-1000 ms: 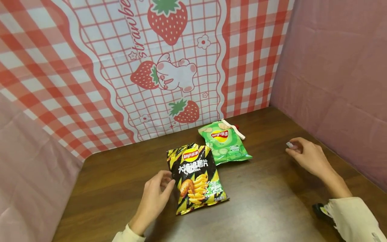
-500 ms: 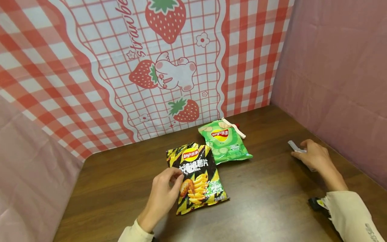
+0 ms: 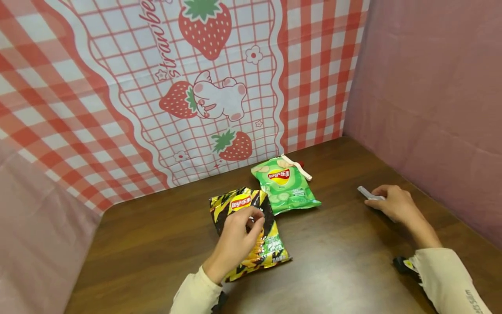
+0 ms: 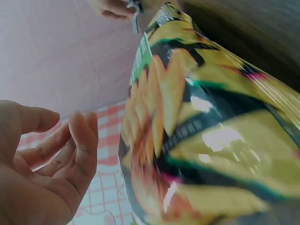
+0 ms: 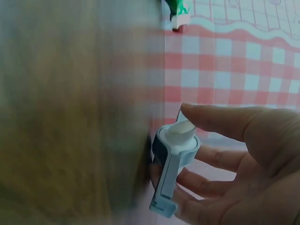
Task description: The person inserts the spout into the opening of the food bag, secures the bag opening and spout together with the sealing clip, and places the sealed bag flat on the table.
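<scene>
My left hand (image 3: 237,240) hovers over a black and yellow Lay's chip bag (image 3: 229,207), its fingers loosely curled with nothing in them. In the left wrist view the glossy bag (image 4: 201,136) stands apart from my left fingers (image 4: 86,154). At the right of the table, my right hand (image 3: 400,206) pinches a pale grey bag clip (image 3: 366,192). Up close, the clip (image 5: 169,176) is a slim bar with a round white knob-like part. My right thumb (image 5: 211,117) presses near that part, and the other fingers lie behind the clip.
A green Lay's bag (image 3: 280,187) lies behind the black one, touching its corner. Across its top right lies a white wavy strip (image 3: 296,167) with something red by it. A checked strawberry cloth (image 3: 310,78) hangs at the back; a pink cloth (image 3: 423,104) closes the right side.
My left hand has moved right, from beside the black bag to over it. The clip in my right hand has turned so more of its length shows. The head view has shifted slightly.
</scene>
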The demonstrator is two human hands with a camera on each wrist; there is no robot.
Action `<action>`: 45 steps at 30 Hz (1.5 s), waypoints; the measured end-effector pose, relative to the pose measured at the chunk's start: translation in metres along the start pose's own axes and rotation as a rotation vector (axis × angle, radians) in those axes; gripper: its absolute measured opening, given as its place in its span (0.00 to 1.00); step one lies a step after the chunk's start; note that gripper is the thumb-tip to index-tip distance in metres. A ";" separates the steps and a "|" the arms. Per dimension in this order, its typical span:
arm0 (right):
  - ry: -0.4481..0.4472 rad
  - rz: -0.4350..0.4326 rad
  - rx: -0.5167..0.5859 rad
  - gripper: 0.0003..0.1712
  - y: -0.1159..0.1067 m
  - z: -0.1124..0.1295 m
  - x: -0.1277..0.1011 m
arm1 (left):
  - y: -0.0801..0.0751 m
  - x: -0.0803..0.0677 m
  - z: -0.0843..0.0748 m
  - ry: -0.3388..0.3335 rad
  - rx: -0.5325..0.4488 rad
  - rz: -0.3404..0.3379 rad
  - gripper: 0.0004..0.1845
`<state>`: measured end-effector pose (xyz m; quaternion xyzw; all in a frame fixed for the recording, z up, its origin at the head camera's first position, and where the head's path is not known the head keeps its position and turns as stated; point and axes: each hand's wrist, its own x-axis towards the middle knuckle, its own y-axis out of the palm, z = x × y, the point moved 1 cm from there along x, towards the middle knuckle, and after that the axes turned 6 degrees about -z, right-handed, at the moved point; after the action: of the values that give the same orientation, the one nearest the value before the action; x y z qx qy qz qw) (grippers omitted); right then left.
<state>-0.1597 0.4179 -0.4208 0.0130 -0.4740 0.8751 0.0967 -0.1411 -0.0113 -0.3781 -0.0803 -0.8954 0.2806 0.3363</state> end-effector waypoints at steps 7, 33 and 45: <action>-0.068 0.003 0.083 0.26 0.016 0.028 -0.012 | 0.020 0.015 -0.007 0.006 -0.052 0.077 0.03; -0.444 0.471 0.522 0.17 0.042 0.163 -0.034 | 0.014 0.026 -0.007 0.084 -0.078 0.170 0.09; -0.534 0.482 0.633 0.18 0.059 0.223 -0.028 | -0.027 0.025 -0.012 0.117 -0.110 0.044 0.17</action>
<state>-0.1586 0.1968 -0.3505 0.1558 -0.1817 0.9400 -0.2430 -0.1511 -0.0199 -0.3412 -0.1345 -0.8863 0.2331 0.3768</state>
